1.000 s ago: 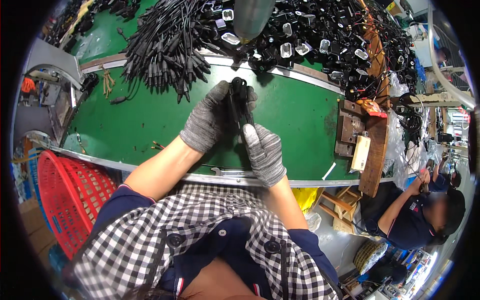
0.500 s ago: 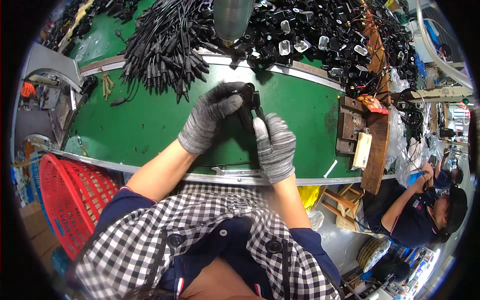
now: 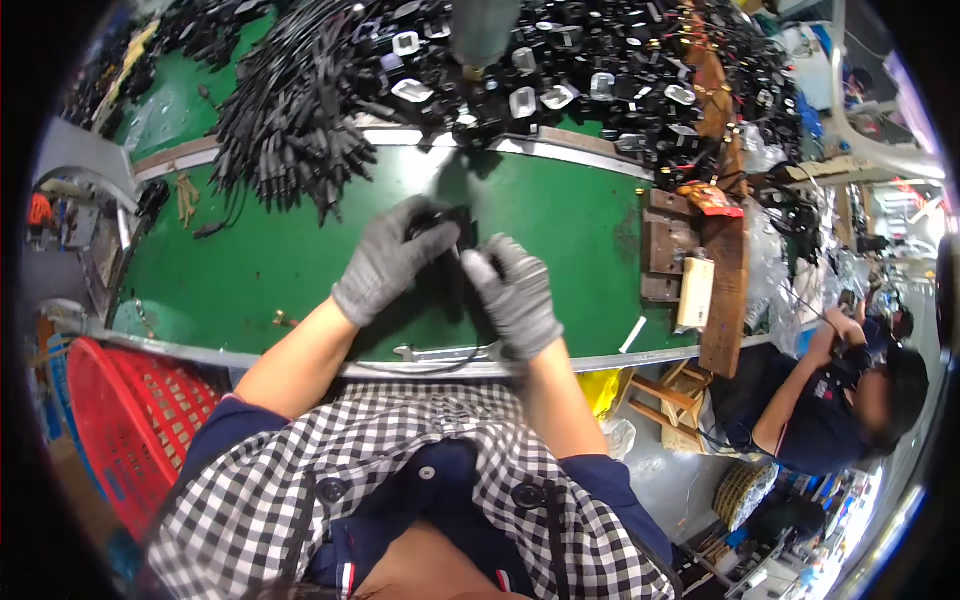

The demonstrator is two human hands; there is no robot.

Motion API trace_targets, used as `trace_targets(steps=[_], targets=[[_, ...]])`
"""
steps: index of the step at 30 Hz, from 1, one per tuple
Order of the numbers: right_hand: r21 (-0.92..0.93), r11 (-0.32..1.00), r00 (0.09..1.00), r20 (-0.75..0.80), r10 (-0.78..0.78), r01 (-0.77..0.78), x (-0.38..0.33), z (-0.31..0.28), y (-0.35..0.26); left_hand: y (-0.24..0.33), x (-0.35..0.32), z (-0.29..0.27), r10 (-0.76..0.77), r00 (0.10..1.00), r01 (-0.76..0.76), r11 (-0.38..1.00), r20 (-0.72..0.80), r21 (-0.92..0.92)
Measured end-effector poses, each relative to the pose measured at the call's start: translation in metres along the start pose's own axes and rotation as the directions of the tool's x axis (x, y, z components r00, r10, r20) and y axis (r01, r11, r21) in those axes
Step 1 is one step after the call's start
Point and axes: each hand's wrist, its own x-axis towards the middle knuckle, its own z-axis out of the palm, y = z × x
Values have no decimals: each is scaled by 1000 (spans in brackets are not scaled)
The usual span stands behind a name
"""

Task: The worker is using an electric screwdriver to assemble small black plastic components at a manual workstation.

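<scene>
My left hand (image 3: pixel 388 262), in a grey knit glove, is closed around a small black plastic part (image 3: pixel 460 222) over the middle of the green bench. The same kind of glove covers my right hand (image 3: pixel 515 298), whose fingers are bent and pressed against the lower end of the black piece. Motion blur and the gloves hide the exact shape of that piece. A thin black cable (image 3: pixel 440 370) curves below my hands along the bench's near edge, beside a metal wrench (image 3: pixel 445 354).
Bundled black cables with connectors (image 3: pixel 290 150) lie at the far left, and many black housings (image 3: pixel 590 80) are heaped beyond the metal strip. A grey cylindrical tool (image 3: pixel 485 35) hangs above. Right stands a brown metal block (image 3: pixel 662 245); a red basket (image 3: pixel 120 430) is at left. A co-worker (image 3: pixel 830 400) sits right.
Both hands have come a little nearer to me with the black part. The cable now shows as a loop by the wrench. The whole view has shifted slightly.
</scene>
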Motion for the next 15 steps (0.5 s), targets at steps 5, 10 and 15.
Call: trace_targets(steps=[5,10,15], targets=[[124,986,994,-3,-108,107,4,13,22,-6,-2,0,-122,993,121,992,-6,-33],[748,328,815,551,177,-577,3,2,19,-4,-2,0,-176,976,203,947,125,-249],[314,949,976,-215,37,33,2,17,6,-2,-1,15,-184,973,230,773,138,-591]])
